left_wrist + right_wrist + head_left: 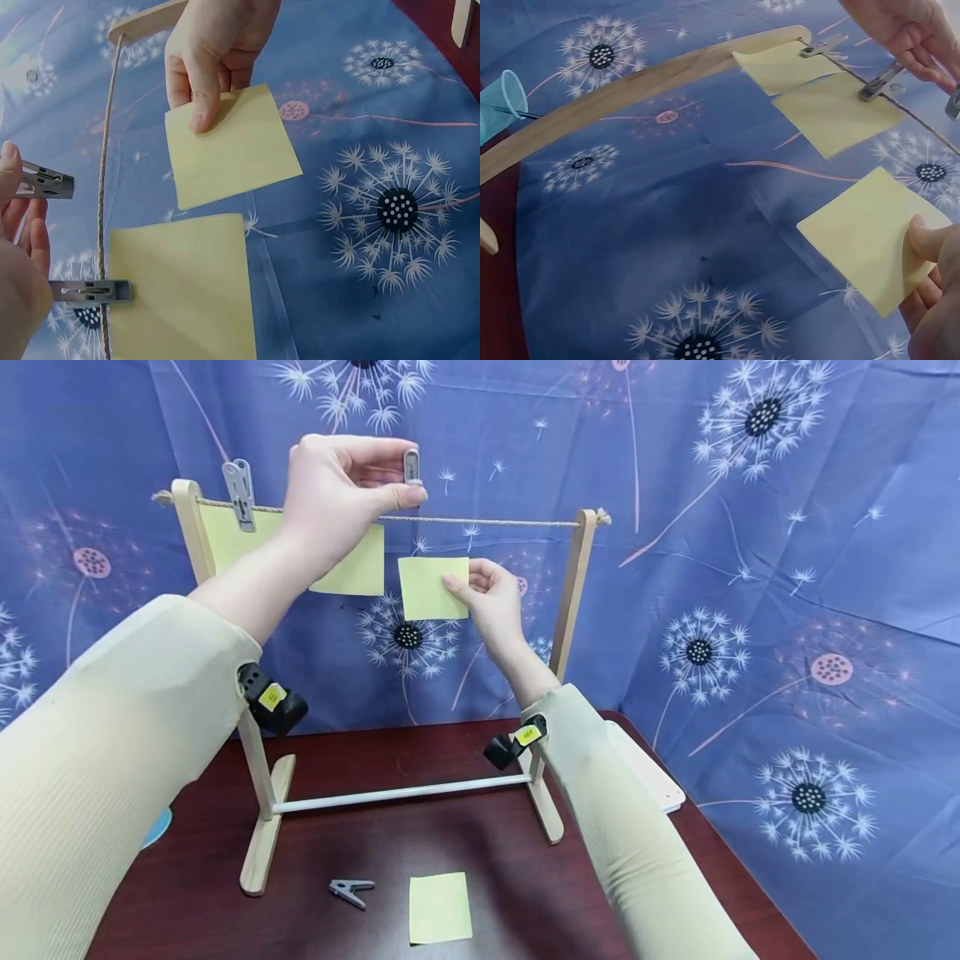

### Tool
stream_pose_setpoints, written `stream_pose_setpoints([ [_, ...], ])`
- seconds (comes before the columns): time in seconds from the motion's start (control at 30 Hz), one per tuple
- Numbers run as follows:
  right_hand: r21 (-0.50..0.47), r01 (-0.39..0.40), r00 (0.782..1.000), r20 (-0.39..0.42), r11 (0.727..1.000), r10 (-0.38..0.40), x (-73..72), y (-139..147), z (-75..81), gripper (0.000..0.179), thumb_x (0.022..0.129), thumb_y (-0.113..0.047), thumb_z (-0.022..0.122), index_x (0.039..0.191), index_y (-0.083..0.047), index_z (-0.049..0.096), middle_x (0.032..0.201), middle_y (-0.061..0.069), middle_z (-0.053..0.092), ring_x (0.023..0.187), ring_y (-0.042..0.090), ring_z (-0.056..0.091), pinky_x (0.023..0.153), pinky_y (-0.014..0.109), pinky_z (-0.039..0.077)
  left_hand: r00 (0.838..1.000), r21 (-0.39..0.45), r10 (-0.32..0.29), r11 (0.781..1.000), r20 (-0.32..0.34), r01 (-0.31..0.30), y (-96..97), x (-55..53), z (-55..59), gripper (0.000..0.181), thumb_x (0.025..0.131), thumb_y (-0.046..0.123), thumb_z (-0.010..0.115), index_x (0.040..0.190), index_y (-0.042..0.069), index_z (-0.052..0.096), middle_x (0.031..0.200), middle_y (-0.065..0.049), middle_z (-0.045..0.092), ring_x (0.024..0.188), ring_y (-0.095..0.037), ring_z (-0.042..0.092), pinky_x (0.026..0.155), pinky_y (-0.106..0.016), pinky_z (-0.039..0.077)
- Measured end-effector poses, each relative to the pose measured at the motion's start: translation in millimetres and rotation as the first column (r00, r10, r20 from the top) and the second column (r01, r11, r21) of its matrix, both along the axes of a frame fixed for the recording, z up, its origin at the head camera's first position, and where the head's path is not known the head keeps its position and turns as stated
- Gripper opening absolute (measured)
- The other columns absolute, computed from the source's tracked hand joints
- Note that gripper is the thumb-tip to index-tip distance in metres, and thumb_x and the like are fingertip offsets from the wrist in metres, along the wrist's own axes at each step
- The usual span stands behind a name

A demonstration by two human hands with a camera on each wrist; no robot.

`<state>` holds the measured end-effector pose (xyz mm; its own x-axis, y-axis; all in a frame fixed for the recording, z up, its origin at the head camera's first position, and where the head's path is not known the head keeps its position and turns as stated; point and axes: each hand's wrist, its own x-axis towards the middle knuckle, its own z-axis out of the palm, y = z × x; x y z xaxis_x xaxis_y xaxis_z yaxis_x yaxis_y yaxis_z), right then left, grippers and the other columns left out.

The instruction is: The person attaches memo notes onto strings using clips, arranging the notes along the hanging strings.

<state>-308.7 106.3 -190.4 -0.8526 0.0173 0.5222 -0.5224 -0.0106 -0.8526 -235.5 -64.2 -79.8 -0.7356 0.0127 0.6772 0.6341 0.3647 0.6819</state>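
Observation:
My left hand (326, 497) pinches a grey clothespin (412, 467) between thumb and fingers, just above the rope (495, 521). Lower and to the right, my right hand (497, 610) holds a square yellow paper note (423, 589) by its right side, thumb on the front. The note is below the rope and apart from it. Two more yellow notes, one (787, 67) by the post and another (836, 112) beside it, hang from the rope, each under a grey clothespin (881, 81). In the head view my left hand and forearm partly cover them.
A wooden stand (573, 585) with a white lower bar (405, 792) carries the rope. On the dark red table (360, 839) lie another clothespin (350, 891) and a yellow note (440, 907). A white flat object (641, 764) is at right, a light-blue mesh cup (511, 94) at left.

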Motion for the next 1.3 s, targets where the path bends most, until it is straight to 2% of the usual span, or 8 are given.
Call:
stream_pose_setpoints([
  [0.13,-0.037,-0.02,1.0,-0.008,0.999,0.019,-1.3,-0.6,8.7,0.025,0.087,0.0,0.07,0.108,0.012,0.062,0.079,0.001,0.067,0.068,0.005,0.064,0.066,0.019,0.054,1.0,0.044,0.006,0.999,0.017,-0.007,-1.6,-1.5,9.8,0.044,0.077,0.015,0.084,0.119,0.01,0.071,0.108,-0.003,0.075,0.086,0.002,0.07,0.088,-0.019,0.053],
  [0.3,-0.073,-0.055,0.999,-0.001,0.996,0.055,0.4,-3.8,17.3,0.025,0.088,0.001,0.069,0.109,0.012,0.062,0.077,-0.002,0.066,0.068,0.006,0.065,0.067,0.02,0.054,0.998,0.035,0.017,0.999,0.056,-0.019,-0.8,-2.9,17.9,0.042,0.079,0.016,0.083,0.119,0.011,0.071,0.109,-0.001,0.075,0.09,0.0,0.07,0.092,-0.02,0.051],
  [0.47,-0.073,-0.068,0.998,-0.02,0.995,0.067,2.7,-7.3,23.2,0.027,0.088,0.0,0.069,0.111,0.013,0.062,0.079,0.001,0.067,0.069,0.007,0.065,0.067,0.02,0.054,0.994,-0.01,0.06,0.998,0.09,-0.059,2.0,-6.2,16.4,0.041,0.08,0.022,0.082,0.118,0.011,0.072,0.106,0.0,0.075,0.091,0.0,0.071,0.096,-0.021,0.049],
  [0.57,-0.063,-0.072,0.997,-0.017,0.995,0.071,3.7,-9.6,25.9,0.028,0.088,-0.001,0.069,0.111,0.013,0.062,0.08,0.004,0.067,0.069,0.007,0.065,0.068,0.021,0.055,0.991,-0.045,0.104,0.994,0.082,-0.101,2.6,-6.8,15.4,0.039,0.081,0.024,0.081,0.117,0.011,0.073,0.107,-0.001,0.075,0.093,0.0,0.071,0.095,-0.021,0.05],
  [0.73,-0.06,-0.078,0.997,-0.013,0.995,0.077,4.0,-12.5,29.2,0.028,0.088,-0.001,0.07,0.111,0.012,0.062,0.081,0.005,0.068,0.069,0.007,0.065,0.069,0.022,0.056,0.989,-0.1,0.131,0.987,0.07,-0.123,6.6,-7.1,16.7,0.036,0.084,0.025,0.078,0.117,0.009,0.072,0.11,-0.004,0.074,0.096,-0.002,0.07,0.092,-0.021,0.051],
  [0.97,-0.074,-0.087,0.996,-0.015,0.993,0.086,5.3,-14.5,32.0,0.027,0.087,0.0,0.07,0.111,0.012,0.063,0.082,0.007,0.069,0.069,0.008,0.065,0.069,0.022,0.056,0.988,-0.111,0.15,0.983,0.033,-0.146,14.9,-6.6,17.7,0.028,0.087,0.022,0.075,0.111,0.007,0.075,0.103,-0.003,0.076,0.079,0.005,0.066,0.086,-0.019,0.052],
  [1.2,-0.083,-0.098,0.995,-0.029,0.992,0.096,6.8,-13.6,31.3,0.028,0.087,0.002,0.07,0.111,0.014,0.061,0.079,0.002,0.066,0.069,0.007,0.065,0.068,0.021,0.055,0.986,-0.135,0.165,0.978,0.024,-0.161,18.0,-6.5,16.0,0.024,0.089,0.023,0.073,0.107,0.008,0.076,0.082,0.01,0.072,0.071,0.006,0.061,0.078,-0.016,0.049],
  [1.3,-0.088,-0.099,0.995,-0.035,0.991,0.096,6.4,-12.0,31.1,0.028,0.087,0.002,0.069,0.111,0.014,0.062,0.08,0.005,0.068,0.069,0.008,0.066,0.068,0.022,0.056,0.985,-0.134,0.172,0.977,0.02,-0.168,19.6,-7.4,15.2,0.023,0.089,0.022,0.073,0.106,0.007,0.077,0.087,0.006,0.075,0.07,0.007,0.061,0.076,-0.015,0.049],
])
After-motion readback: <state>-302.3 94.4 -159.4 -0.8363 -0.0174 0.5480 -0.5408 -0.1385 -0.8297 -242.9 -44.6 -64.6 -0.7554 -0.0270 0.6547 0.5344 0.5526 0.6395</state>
